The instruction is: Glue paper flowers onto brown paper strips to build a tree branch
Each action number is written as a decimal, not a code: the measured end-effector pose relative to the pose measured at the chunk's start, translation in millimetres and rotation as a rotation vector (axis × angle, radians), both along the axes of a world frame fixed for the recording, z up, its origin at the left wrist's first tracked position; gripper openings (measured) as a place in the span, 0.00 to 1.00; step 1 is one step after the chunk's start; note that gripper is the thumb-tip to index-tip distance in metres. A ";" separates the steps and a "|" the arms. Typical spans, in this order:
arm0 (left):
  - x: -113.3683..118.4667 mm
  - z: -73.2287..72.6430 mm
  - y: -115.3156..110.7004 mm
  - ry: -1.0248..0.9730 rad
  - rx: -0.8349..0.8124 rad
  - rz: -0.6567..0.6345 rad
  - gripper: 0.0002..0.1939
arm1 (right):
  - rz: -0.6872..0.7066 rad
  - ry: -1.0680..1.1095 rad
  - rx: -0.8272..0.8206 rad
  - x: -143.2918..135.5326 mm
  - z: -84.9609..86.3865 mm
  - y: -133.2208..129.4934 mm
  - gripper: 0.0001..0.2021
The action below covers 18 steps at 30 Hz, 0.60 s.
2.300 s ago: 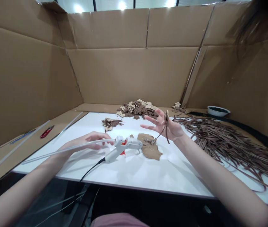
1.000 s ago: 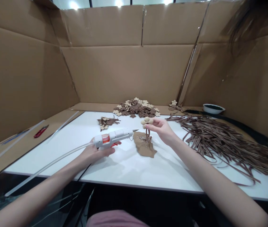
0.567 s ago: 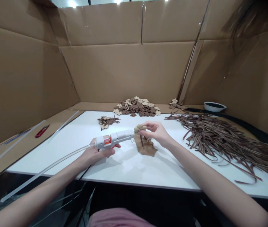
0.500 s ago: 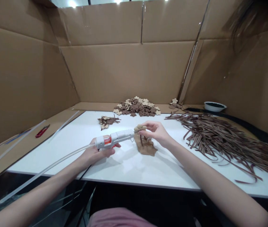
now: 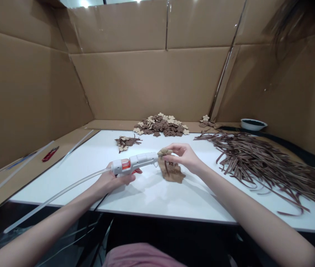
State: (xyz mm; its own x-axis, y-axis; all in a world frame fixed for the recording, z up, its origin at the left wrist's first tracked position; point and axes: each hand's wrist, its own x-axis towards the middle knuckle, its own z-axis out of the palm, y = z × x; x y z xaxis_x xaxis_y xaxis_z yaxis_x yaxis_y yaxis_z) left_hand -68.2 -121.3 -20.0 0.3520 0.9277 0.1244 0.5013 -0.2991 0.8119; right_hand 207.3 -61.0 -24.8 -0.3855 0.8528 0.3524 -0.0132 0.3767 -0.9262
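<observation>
My left hand (image 5: 115,181) is wrapped round a white hot glue gun (image 5: 141,160) with an orange-red window. A long clear glue stick (image 5: 63,191) trails from the gun's rear over my forearm. Between the fingertips of my right hand (image 5: 183,155) is a tan flower cutout (image 5: 163,151), held tilted right at the gun's nozzle; whether the two touch I cannot tell. A dark brown strip hangs down beneath the flower. Below lies an irregular brown patch (image 5: 175,175) on the white board (image 5: 152,202), partly covered by my right hand.
A heap of brown and tan flower cutouts (image 5: 161,126) lies at the back, with a small pile of stemmed flowers (image 5: 126,142) nearer. Brown strips (image 5: 260,163) spread over the right side. A white bowl (image 5: 253,124) stands behind them. A red cutter (image 5: 50,154) lies left.
The flower in my right hand has tilted and shows less of its face. The glue gun has stayed nearly in place; its trailing stick has shifted slightly.
</observation>
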 end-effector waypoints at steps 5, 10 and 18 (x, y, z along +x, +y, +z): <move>-0.3 -0.3 0.9 0.032 -0.002 0.015 0.19 | 0.007 0.022 -0.016 0.1 1.9 -1.5 0.14; -0.5 0.1 1.4 0.070 -0.029 0.051 0.20 | 0.013 0.032 -0.046 -1.0 4.4 -3.9 0.13; 0.7 -0.2 1.5 0.067 -0.058 0.058 0.20 | 0.023 0.063 -0.061 -1.9 2.5 -3.7 0.13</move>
State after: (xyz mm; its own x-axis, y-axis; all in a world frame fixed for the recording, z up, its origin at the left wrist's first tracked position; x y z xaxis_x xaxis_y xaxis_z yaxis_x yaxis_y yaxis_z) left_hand -67.5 -119.7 -20.2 0.3031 0.9518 0.0477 0.5704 -0.2213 0.7910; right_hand 205.5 -64.7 -22.3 -0.3841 0.8647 0.3238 -0.0797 0.3183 -0.9446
